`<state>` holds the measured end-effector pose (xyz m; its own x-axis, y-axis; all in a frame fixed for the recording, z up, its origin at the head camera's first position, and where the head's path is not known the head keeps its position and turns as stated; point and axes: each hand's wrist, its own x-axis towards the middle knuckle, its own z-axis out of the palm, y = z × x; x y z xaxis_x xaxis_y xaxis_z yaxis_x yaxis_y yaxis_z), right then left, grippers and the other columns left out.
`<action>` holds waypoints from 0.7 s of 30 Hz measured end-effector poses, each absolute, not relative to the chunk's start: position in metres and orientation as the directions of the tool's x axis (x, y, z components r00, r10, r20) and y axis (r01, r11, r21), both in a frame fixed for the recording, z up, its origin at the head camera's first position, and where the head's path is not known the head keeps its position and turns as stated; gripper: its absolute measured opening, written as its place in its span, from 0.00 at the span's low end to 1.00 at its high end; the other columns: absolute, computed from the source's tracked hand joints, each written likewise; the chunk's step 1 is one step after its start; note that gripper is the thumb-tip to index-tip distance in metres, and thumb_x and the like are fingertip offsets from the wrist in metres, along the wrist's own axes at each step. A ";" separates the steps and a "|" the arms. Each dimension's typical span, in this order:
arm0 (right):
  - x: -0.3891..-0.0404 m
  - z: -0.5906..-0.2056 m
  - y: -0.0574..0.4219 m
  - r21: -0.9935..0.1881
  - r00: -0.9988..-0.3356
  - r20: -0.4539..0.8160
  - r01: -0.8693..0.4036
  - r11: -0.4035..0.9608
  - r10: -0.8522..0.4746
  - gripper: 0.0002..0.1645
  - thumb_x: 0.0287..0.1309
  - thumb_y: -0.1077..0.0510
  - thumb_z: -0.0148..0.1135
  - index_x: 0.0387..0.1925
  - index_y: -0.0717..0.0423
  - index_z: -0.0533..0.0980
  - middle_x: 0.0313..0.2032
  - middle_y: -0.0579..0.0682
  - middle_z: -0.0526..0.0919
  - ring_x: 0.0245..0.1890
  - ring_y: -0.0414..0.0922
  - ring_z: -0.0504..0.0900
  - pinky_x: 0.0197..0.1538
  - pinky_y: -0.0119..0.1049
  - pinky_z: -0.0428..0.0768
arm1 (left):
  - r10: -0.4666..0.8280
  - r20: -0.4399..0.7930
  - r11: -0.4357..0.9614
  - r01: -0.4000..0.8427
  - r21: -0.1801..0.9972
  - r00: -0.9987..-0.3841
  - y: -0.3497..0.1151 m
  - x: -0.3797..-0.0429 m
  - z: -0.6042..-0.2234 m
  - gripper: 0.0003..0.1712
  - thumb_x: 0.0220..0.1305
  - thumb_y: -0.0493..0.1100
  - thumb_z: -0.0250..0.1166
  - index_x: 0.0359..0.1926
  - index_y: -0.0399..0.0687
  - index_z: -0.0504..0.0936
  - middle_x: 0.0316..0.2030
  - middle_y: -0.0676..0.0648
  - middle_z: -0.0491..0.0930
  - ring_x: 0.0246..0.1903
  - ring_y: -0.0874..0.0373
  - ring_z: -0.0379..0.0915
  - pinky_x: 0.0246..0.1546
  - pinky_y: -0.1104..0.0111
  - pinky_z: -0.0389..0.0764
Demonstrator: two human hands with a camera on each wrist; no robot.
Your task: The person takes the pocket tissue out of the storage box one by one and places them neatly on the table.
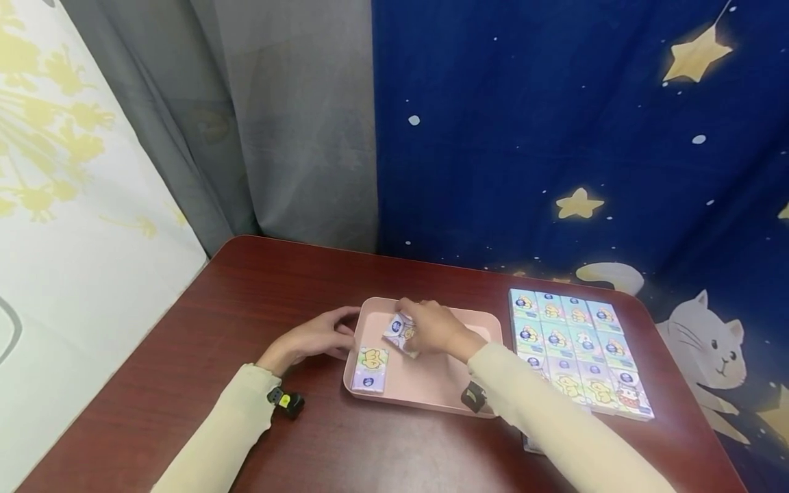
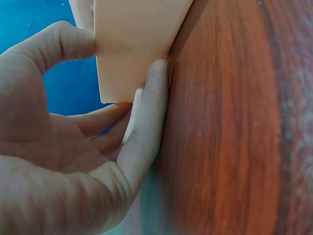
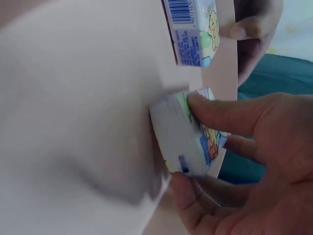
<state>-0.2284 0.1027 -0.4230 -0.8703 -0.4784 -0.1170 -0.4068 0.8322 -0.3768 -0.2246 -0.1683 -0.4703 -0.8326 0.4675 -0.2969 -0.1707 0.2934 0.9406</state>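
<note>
A pink tray lies on the table. My left hand is at its left end, thumb against the rim and other fingers by the outer wall. Over the tray's left half, my right hand pinches a small cartoon-printed tissue pack between thumb and fingers. That pack is tilted, its pale side facing the right wrist camera. A second tissue pack lies flat in the near left corner of the tray; its barcode side shows in the right wrist view.
Right of the tray, several similar tissue packs lie side by side in rows, partly behind my right sleeve. The dark red wooden table ends at a grey and blue curtain. A white panel stands at the left.
</note>
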 end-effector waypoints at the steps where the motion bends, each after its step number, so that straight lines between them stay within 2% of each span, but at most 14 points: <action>1: -0.229 -0.423 0.105 -0.382 -0.867 -0.126 -0.406 0.830 -0.482 0.43 0.51 0.60 0.87 0.69 0.48 0.78 0.48 0.53 0.86 0.46 0.51 0.81 0.49 0.48 0.83 | 0.466 -0.296 0.296 -0.168 0.940 -0.834 -0.168 -0.224 -0.470 0.52 0.66 0.35 0.72 0.85 0.34 0.55 0.49 0.34 0.84 0.48 0.48 0.85 0.50 0.53 0.91; 7: -0.229 -0.417 0.120 -0.448 -0.844 -0.168 -0.395 0.802 -0.510 0.37 0.54 0.64 0.83 0.66 0.48 0.80 0.49 0.50 0.88 0.47 0.52 0.80 0.52 0.48 0.83 | 0.463 -0.295 0.303 -0.163 0.939 -0.836 -0.169 -0.224 -0.470 0.52 0.66 0.35 0.72 0.85 0.33 0.56 0.49 0.34 0.84 0.48 0.48 0.85 0.50 0.53 0.91; 13: -0.229 -0.413 0.137 -0.513 -0.830 -0.195 -0.368 0.775 -0.523 0.35 0.54 0.67 0.80 0.63 0.47 0.81 0.45 0.50 0.86 0.45 0.50 0.81 0.47 0.44 0.82 | 0.464 -0.295 0.304 -0.162 0.939 -0.836 -0.168 -0.225 -0.470 0.52 0.66 0.35 0.72 0.85 0.33 0.56 0.49 0.34 0.84 0.48 0.48 0.85 0.50 0.53 0.92; 21: -0.220 -0.415 0.160 -0.645 -0.838 -0.228 -0.250 0.722 -0.495 0.34 0.50 0.68 0.78 0.59 0.47 0.80 0.41 0.50 0.85 0.41 0.47 0.84 0.40 0.39 0.84 | 0.458 -0.300 0.310 -0.166 0.936 -0.837 -0.168 -0.225 -0.471 0.52 0.66 0.35 0.72 0.85 0.33 0.56 0.49 0.34 0.83 0.47 0.48 0.85 0.50 0.53 0.92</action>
